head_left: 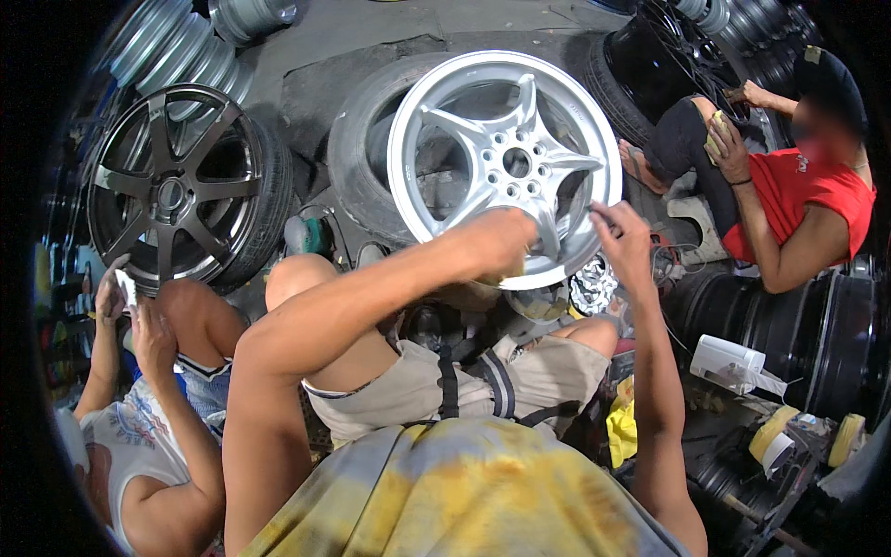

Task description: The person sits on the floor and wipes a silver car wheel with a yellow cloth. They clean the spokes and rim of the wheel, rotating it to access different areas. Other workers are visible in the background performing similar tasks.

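A silver alloy wheel with several spokes lies face up in front of me, over a worn tyre. My left hand is closed and pressed down at the near side of its rim, knuckles up. Its fingertips are hidden, and a sliver of something yellowish shows under it; I cannot make out what it is. My right hand is at the right edge of the same wheel, its fingertips bent onto the rim.
At left, a person holds a white piece beside a dark alloy wheel with tyre. At right, a person in red sits by a black wheel. Stacked barrels, a white tool and yellow cloth lie nearer.
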A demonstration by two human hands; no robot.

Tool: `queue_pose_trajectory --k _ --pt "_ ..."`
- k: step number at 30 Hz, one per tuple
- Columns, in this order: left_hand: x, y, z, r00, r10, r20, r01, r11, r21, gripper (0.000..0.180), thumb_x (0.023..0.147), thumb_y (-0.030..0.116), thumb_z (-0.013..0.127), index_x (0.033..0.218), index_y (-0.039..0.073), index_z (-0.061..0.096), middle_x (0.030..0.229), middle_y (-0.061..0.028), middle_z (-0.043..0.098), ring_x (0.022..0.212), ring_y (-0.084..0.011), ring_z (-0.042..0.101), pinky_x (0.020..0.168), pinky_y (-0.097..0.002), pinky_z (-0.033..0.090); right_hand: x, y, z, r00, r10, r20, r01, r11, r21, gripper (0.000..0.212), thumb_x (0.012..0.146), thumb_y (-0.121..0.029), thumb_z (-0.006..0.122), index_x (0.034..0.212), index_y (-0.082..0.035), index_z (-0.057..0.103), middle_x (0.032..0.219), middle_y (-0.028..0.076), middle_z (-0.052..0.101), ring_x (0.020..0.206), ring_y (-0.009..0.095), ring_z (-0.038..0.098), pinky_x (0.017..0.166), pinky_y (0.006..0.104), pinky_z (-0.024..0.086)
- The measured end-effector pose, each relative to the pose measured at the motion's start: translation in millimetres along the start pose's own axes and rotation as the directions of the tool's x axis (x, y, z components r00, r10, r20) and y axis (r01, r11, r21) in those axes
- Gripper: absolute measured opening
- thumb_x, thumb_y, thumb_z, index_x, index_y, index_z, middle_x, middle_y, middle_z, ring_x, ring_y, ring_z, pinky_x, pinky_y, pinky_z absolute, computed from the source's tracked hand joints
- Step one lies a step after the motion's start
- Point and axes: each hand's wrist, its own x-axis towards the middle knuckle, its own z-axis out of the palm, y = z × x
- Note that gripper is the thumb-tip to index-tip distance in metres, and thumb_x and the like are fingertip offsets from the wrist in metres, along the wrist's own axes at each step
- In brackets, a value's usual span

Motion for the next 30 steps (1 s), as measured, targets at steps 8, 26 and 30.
queue_pose_trajectory --k 8,26,30 --pt "-78.9 -111.0 -82.3 0.804 -0.592 -0.056 0.592 0.806 -0.002 0.078 0.087 0.071 0.06 0.077 -0.005 0.075 0.068 -0.0214 0.068 0.067 -0.0312 0.07 0.065 -0.042 0.055 89.7 40.5 16.5 0.885 -0.258 -0.387 0.183 0.958 -0.221 0.019 0.096 -0.018 0.068 0.102 -0.001 0.076 0.093 0.016 0.069 0.087 0.031 0.067 0.079 0.0415 0.051" --pt "-30.1 -162.3 -87.6 0.66 -0.699 -0.275 0.573 0.705 -0.417 0.056 0.086 0.059 0.073 0.089 0.003 0.077 0.076 -0.0121 0.072 0.07 -0.0177 0.068 0.063 -0.0355 0.052 5.1 40.4 58.9 0.933 0.359 0.017 -0.359 0.931 0.065 0.045 0.102 -0.038 0.057 0.093 0.004 0.069 0.074 0.023 0.064 0.066 0.026 0.056 0.068 0.04 0.047" --pt "16.1 -165.0 -100.8 0.555 -0.677 -0.483 0.581 0.731 -0.358 0.06 0.077 0.068 0.075 0.078 0.009 0.074 0.077 -0.0097 0.071 0.076 -0.0226 0.069 0.07 -0.0403 0.051 -31.9 -15.4 63.0 0.901 0.427 0.076 -0.431 0.901 0.051 0.037 0.102 -0.031 0.057 0.102 0.003 0.071 0.081 0.022 0.065 0.074 0.032 0.064 0.073 0.0394 0.049"
